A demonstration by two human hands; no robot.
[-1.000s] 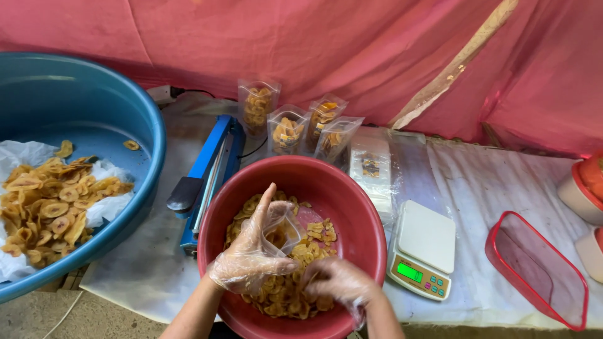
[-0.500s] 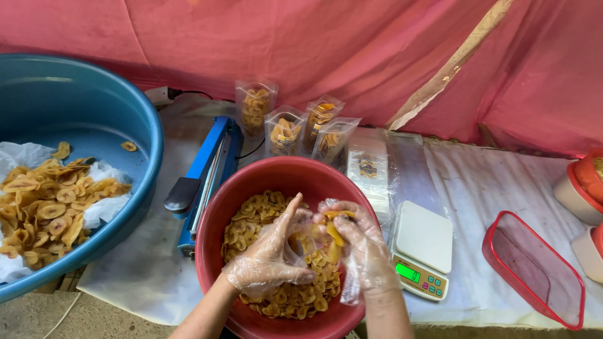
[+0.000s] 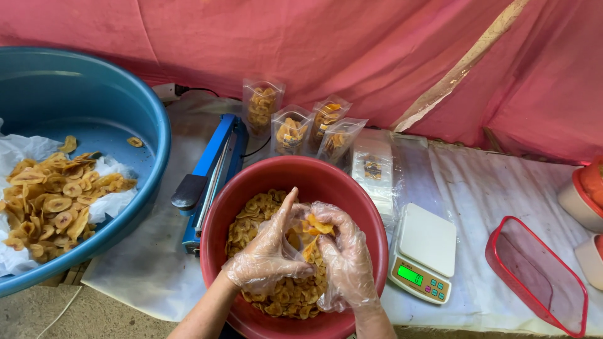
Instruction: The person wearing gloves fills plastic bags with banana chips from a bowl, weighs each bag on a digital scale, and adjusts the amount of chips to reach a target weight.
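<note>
Both my hands sit low center in frame, over the red basin (image 3: 248, 207) of banana chips (image 3: 251, 216). Left hand (image 3: 269, 251), in a clear plastic glove, is cupped, thumb pointing up, fingers curled against the right. Right hand (image 3: 342, 254), also gloved, is curled around a small clear pouch (image 3: 309, 242), pinching a few chips at its mouth. Blue heat sealer (image 3: 210, 172) lies just left of the basin; blue tub (image 3: 75, 107) with more chips on white paper is at far left. Four filled pouches (image 3: 295, 122) stand at the pink cloth backdrop. Digital scale (image 3: 424, 254) sits right of the basin on the table (image 3: 496, 188), red-rimmed container (image 3: 534, 273) further right.
</note>
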